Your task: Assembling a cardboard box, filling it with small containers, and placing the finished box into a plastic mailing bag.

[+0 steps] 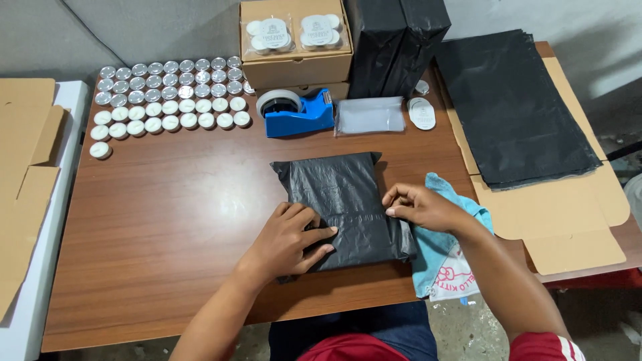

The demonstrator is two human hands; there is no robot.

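Note:
A flat parcel wrapped in a black plastic mailing bag [341,194] lies on the brown wooden table [167,220] in front of me. My left hand [291,241] rests flat on the parcel's near left part, fingers spread and pressing it down. My right hand [418,206] pinches the bag's right edge between thumb and fingers, where the flap folds over. A light blue cloth [445,257] lies under my right wrist.
Rows of white tealight candles [167,97] fill the far left. A blue tape dispenser [295,112], a cardboard box with packed candles [294,40], tall black packages [394,43], a grey pouch [370,115], a stack of black bags [515,100] and flat cardboard [568,214] surround the parcel.

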